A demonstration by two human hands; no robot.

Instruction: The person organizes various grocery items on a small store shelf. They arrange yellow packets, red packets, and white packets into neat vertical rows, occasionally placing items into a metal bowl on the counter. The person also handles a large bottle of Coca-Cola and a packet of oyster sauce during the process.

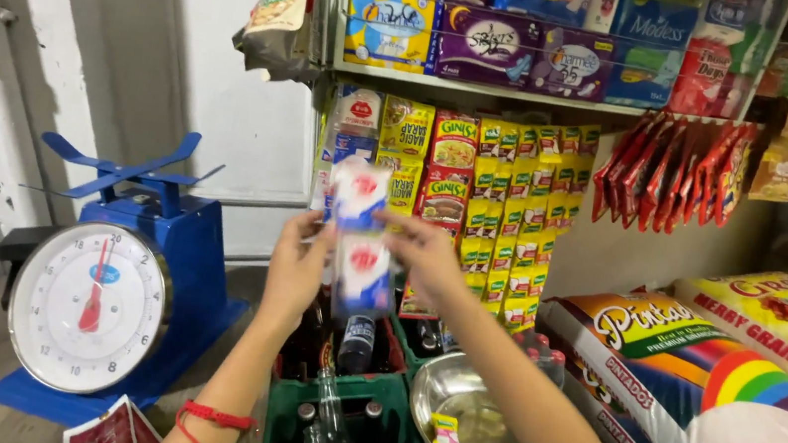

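Both hands are reaching up and forward, holding a strip of white-and-blue sachets [359, 237] between them; the left hand [296, 265] is gripping the strip's left edge near the lower packet, fingers curled around it; the right hand [425, 253] is pinching the right edge at about the same height, thumb side toward the strip. The strip's long axis is running vertically, its top packet rising above both hands and its bottom packet hanging just below them; the picture is blurring the packets, so the exact finger contact is not readable. Both hands are equally near the strip, one on each side. Beyond the hands, hanging rows of yellow seasoning packets [515, 216] are lining the wall; below the hands, a green bottle crate [345, 416] and a metal bowl [478, 432] are sitting; far left of the left hand, a blue weighing scale [105, 286] is standing.
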